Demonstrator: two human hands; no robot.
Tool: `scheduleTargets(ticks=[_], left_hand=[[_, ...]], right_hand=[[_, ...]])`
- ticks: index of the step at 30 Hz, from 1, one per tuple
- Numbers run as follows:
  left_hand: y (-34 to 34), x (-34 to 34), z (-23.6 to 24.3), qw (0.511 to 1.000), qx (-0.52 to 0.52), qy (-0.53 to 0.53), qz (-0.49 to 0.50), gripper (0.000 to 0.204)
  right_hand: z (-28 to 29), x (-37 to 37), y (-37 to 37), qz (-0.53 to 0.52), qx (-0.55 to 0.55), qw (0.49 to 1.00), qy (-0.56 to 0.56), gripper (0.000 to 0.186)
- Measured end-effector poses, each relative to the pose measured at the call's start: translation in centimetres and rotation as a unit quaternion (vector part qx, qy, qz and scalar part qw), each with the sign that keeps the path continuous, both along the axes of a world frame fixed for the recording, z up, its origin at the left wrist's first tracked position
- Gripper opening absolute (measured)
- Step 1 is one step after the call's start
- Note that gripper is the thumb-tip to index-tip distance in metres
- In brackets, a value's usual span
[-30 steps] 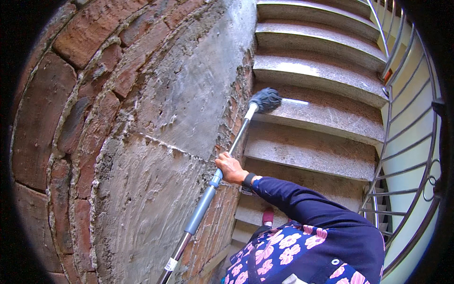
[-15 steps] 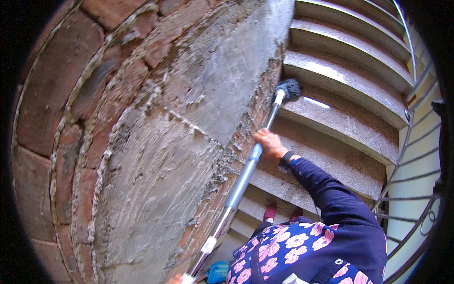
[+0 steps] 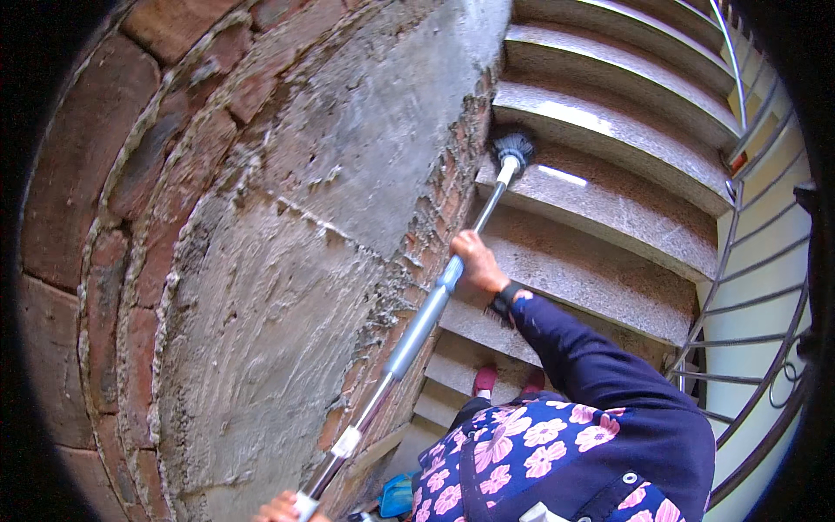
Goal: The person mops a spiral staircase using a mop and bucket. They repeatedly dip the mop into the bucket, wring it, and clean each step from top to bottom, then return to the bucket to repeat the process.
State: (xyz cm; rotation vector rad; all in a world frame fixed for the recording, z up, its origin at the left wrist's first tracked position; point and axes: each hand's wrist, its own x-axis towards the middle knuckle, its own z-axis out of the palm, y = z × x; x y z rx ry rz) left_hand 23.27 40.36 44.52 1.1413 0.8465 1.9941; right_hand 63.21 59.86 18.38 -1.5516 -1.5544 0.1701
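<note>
A long-handled brush [image 3: 416,335] with a grey and white telescopic pole slants up from the lower left. Its round, dark bristled head [image 3: 513,146] is on a stair step, close to the wall's base. My right hand [image 3: 477,261] is closed round the pole just above its grey grip; a dark band circles that wrist. Low in the picture, my left hand [image 3: 287,509] holds the pole's near end by a white fitting and is partly cut off by the lower edge.
Curved stone steps [image 3: 600,226] climb away ahead. A rough wall of plaster and red stone [image 3: 287,287] rises along the left. Metal railing [image 3: 739,339] borders the right side. My pink shoes [image 3: 484,380] stand on a lower step, near a blue plastic object [image 3: 397,496].
In the picture the brush head has shifted left and slightly up, and its bristles now bunch upward. My left hand shows more fully. The whole view has moved a little, too.
</note>
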Motion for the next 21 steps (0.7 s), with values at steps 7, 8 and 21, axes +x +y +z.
scheduleTargets(ticks=[7, 8, 21], left_hand=[[0.4, -4.9, 4.1, 0.985, 0.157, -0.073, -0.023, 0.022], [0.4, -4.6, 3.9, 0.983, 0.166, -0.049, -0.067, 0.021], [2.7, 11.1, -2.7, 0.991, 0.034, -0.078, -0.105, 0.014]], right_hand=[[2.5, -2.8, -8.5, 0.001, -0.018, 1.000, 0.003, 0.025], [2.3, -2.3, -8.5, 0.000, -0.022, 1.000, -0.002, 0.024], [-2.2, 13.6, -3.8, -0.053, -0.105, 0.988, -0.105, 0.020]])
